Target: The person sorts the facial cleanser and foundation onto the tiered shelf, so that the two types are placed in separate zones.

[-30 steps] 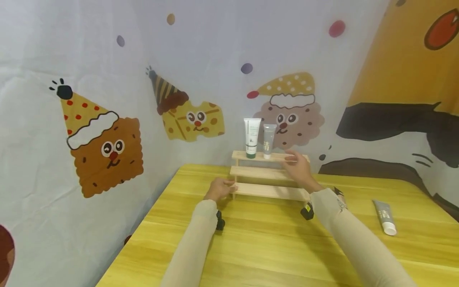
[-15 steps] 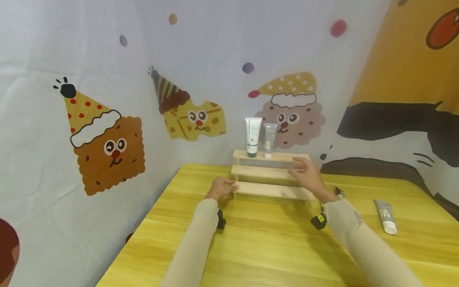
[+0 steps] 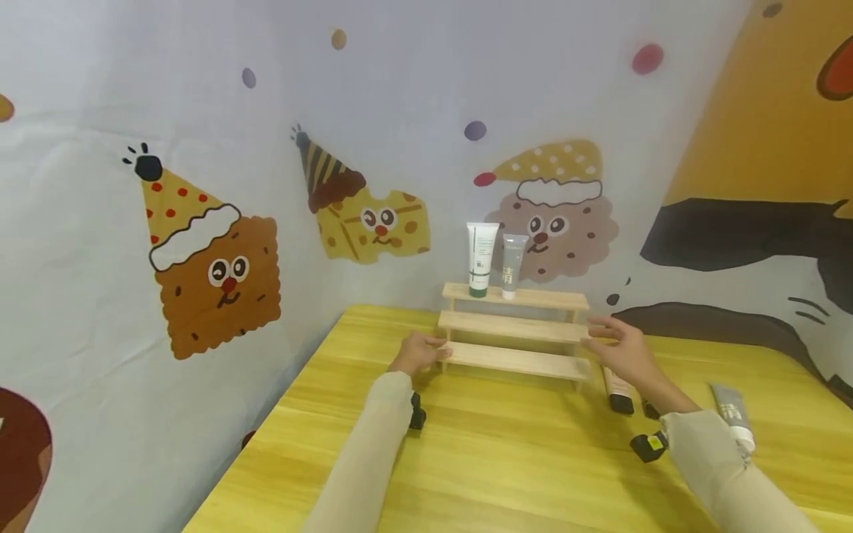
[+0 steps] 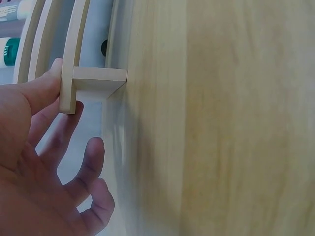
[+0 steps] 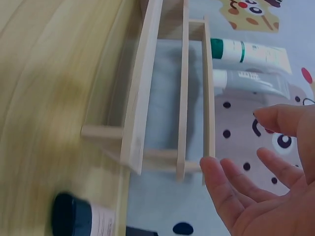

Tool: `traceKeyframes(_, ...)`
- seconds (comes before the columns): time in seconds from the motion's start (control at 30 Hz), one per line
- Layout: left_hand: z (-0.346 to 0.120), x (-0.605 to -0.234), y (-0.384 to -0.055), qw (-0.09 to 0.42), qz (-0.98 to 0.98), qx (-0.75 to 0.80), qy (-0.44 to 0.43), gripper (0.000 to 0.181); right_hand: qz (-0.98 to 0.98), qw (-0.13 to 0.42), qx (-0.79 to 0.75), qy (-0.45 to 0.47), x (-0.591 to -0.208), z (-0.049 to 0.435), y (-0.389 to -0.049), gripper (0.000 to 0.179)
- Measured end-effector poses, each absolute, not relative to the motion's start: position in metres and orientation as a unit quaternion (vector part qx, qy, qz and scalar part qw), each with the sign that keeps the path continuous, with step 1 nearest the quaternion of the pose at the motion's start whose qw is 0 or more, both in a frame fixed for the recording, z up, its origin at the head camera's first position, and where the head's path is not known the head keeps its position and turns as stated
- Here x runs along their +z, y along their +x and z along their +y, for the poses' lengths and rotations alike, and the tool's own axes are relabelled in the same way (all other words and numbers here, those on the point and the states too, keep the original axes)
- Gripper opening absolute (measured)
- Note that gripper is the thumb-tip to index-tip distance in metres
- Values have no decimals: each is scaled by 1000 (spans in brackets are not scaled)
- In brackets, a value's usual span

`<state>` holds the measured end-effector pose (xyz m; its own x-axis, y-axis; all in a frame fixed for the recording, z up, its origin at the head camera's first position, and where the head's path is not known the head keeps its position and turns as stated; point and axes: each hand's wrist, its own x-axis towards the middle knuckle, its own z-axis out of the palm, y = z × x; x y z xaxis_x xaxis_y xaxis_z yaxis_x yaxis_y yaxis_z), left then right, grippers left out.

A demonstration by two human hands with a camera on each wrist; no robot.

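A three-step wooden display rack (image 3: 513, 326) stands near the back of the table. My left hand (image 3: 417, 353) pinches the left end of its lowest step, thumb (image 4: 47, 88) on top and fingers beneath, the other fingers loosely bent. On the top step a white tube (image 3: 481, 255) with a green cap and a smaller grey tube (image 3: 513, 266) with a white cap stand upright on their caps. My right hand (image 3: 629, 358) is just off the rack's right end, fingers spread and holding nothing. In the right wrist view its fingertips (image 5: 210, 164) overlap the top step's end.
A pinkish tube (image 3: 618, 386) with a black cap lies beside the rack, partly under my right hand, with another dark cap (image 3: 651, 409) near it. Farther right lies a grey tube (image 3: 731, 411) with a white cap. A cartoon-printed cloth (image 3: 393, 111) hangs behind the table.
My right hand has moved from the top step, near the grey tube, rightward and down to beyond the rack's right end. My left hand keeps its hold. The head view has shifted slightly.
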<state>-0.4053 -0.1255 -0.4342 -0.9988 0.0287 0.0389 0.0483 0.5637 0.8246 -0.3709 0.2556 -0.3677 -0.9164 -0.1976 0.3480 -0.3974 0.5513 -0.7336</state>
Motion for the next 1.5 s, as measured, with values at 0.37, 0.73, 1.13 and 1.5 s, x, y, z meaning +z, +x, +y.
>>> traceKeyframes(0.37,-123,-432,-407,12,-881,-472,-14,36,-891,76,427,132,-368,299,-361,65)
traceKeyframes(0.73,-122,-434,-406,16,-881,-472,-17,36,-906,64,406,103,-379,350,-351,68)
traceKeyframes(1.13,-125,-429,-400,8,-876,-482,-17,38,-918,65,387,59,-385,388,-348,73)
traceKeyframes(1.5,-131,-434,-398,7,-883,-470,-10,38,-924,76,374,-3,-403,419,-347,76)
